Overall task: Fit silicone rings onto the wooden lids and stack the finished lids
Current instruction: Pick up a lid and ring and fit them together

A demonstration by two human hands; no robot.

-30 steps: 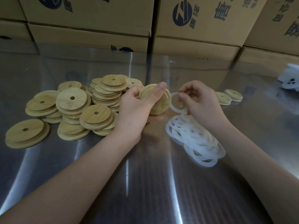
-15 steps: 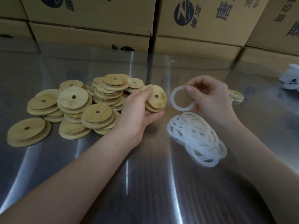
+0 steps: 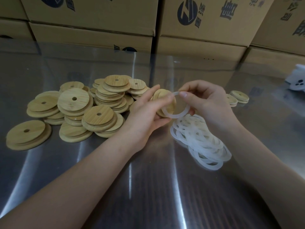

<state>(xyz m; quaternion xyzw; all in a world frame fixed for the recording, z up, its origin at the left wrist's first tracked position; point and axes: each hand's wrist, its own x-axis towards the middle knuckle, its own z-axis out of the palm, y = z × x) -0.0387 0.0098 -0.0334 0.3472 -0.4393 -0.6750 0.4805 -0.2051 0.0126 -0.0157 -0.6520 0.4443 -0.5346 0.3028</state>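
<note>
Behind the wooden lids [image 3: 98,114], boxes [image 3: 214,47] carry round logos [image 3: 187,13].

The tabletop [image 3: 148,187] is shiny metal with long bright reflections. In the left middle of the frame a loose pile of wooden lids [image 3: 99,116] lies on it, each lid with a small hole. A low stack [image 3: 26,134] sits just beside the pile at the far left. Right of centre lies a heap of white silicone rings [image 3: 201,141]. Further right two more lids [image 3: 239,96] rest side by side, and a white object [image 3: 295,80] lies at the right edge.
</note>
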